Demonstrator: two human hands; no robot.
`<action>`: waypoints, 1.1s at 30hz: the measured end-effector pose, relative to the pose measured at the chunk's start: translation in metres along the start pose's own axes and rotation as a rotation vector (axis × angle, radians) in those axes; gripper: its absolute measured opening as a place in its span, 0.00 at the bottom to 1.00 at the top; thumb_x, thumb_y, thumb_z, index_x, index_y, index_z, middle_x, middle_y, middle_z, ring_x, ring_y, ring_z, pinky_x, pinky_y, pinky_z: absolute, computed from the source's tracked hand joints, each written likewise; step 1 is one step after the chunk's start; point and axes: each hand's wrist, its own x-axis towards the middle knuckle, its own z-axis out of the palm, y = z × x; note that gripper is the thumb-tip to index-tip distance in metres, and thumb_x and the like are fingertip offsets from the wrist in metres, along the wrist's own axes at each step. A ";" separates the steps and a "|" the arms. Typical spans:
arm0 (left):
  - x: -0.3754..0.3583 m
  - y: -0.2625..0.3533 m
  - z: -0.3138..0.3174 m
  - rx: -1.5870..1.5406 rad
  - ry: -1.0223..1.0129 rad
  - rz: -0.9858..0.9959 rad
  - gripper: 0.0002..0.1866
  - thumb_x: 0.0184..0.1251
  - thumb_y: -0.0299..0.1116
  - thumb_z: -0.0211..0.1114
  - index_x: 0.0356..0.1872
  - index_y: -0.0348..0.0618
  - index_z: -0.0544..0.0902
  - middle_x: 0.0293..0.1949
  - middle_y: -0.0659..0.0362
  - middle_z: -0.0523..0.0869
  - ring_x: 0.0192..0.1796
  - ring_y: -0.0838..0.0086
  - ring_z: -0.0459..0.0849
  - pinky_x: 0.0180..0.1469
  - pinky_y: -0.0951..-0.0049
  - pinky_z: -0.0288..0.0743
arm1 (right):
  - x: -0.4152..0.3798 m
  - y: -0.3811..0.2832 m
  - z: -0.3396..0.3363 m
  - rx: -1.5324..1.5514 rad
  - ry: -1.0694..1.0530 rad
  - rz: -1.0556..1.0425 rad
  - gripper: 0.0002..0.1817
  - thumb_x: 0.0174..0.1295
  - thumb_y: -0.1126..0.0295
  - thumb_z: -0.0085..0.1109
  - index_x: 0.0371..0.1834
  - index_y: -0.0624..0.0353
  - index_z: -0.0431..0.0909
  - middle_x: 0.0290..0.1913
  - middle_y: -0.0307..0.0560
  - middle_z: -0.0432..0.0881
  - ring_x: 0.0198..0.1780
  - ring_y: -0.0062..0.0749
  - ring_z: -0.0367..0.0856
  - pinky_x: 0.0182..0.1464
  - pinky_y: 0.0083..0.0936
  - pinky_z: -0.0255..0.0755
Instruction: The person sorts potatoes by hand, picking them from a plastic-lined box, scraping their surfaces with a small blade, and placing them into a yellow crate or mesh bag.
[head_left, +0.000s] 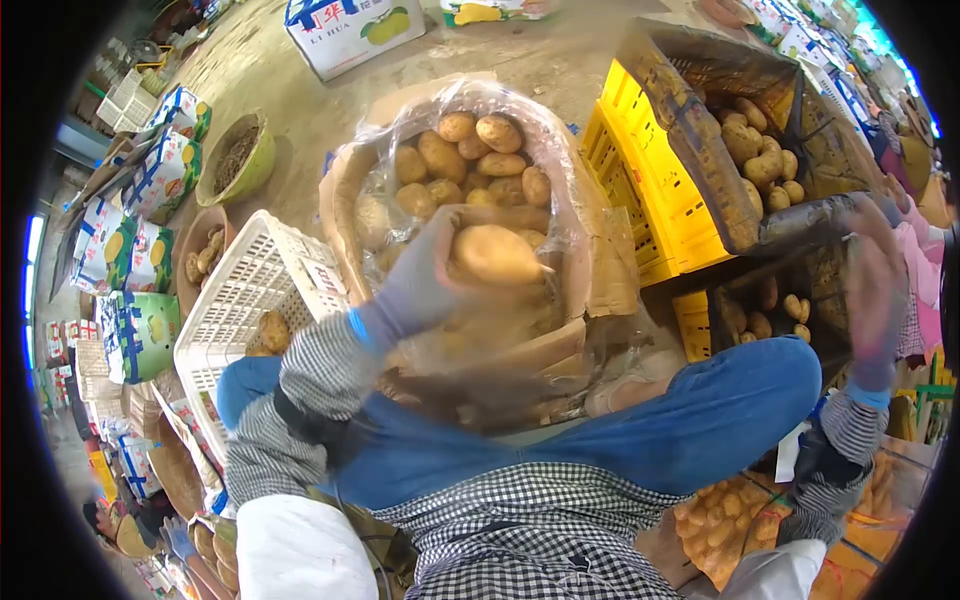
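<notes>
My left hand (418, 280), in a grey glove, is closed around a large potato (495, 253). It holds the potato above an open cardboard box (345, 205) with a clear plastic liner, where several potatoes (443, 157) lie. Off to the right, my right hand (876, 280) is raised beside the dark-lined yellow crates, smeared by motion, so its fingers cannot be made out. Potatoes (765, 160) fill part of the upper crate (655, 170), and smaller ones (760, 323) lie in the lower crate (692, 325).
A white plastic basket (245, 290) with a potato (273, 331) stands left of the box. Beyond it are a green tub (245, 160) and a brown bowl (212, 225). Printed cartons (350, 35) stand at the back and left. A net sack of potatoes (722, 525) lies at lower right.
</notes>
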 end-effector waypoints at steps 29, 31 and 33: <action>-0.021 0.000 0.063 -0.586 0.048 -0.031 0.41 0.53 0.30 0.78 0.67 0.41 0.64 0.55 0.50 0.78 0.58 0.70 0.78 0.60 0.68 0.75 | -0.082 0.082 0.253 0.217 -0.610 0.108 0.17 0.74 0.69 0.44 0.59 0.65 0.75 0.55 0.53 0.81 0.53 0.39 0.80 0.56 0.31 0.73; -0.023 0.014 0.055 -0.735 0.043 -0.158 0.40 0.54 0.28 0.76 0.67 0.43 0.64 0.56 0.52 0.78 0.58 0.71 0.78 0.62 0.68 0.74 | -0.075 0.077 0.251 0.174 -0.459 -0.049 0.18 0.75 0.71 0.43 0.64 0.66 0.71 0.48 0.43 0.80 0.44 0.21 0.72 0.48 0.17 0.68; -0.024 0.011 0.049 -0.560 -0.007 -0.043 0.41 0.54 0.24 0.74 0.69 0.44 0.63 0.58 0.54 0.76 0.59 0.72 0.77 0.61 0.70 0.75 | -0.073 0.065 0.250 0.206 -0.406 -0.119 0.20 0.74 0.75 0.43 0.67 0.66 0.68 0.45 0.39 0.80 0.39 0.11 0.68 0.42 0.09 0.66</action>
